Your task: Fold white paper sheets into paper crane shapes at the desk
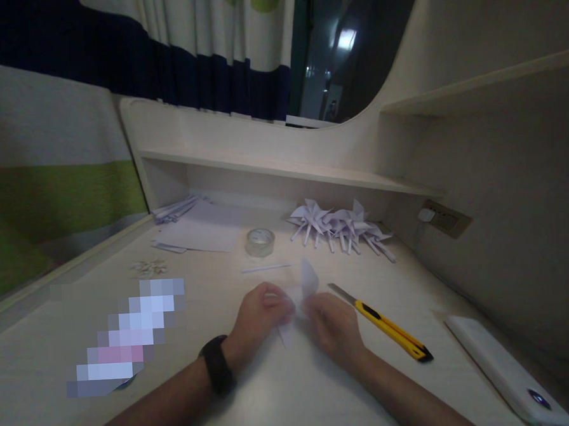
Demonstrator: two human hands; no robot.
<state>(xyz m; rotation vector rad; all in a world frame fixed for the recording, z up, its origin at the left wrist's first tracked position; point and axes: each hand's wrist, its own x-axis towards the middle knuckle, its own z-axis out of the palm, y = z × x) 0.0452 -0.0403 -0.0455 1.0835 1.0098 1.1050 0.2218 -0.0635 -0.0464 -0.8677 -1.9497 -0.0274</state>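
Note:
Both of my hands meet over the desk, pinching one small piece of white folded paper (302, 289) between them. My left hand (260, 316), with a black wristband, grips its left side with closed fingers. My right hand (332, 328) holds the right side, fingers curled on it. A corner of the paper sticks up above my fingers and another flap hangs below.
A yellow utility knife (383, 324) with its blade out lies just right of my right hand. Behind are a clear tape roll (260, 241), a thin paper strip (266, 268), several white paper pinwheels (340, 228), paper sheets (204, 230), small scraps (149, 267) and a white device (505, 370) at right.

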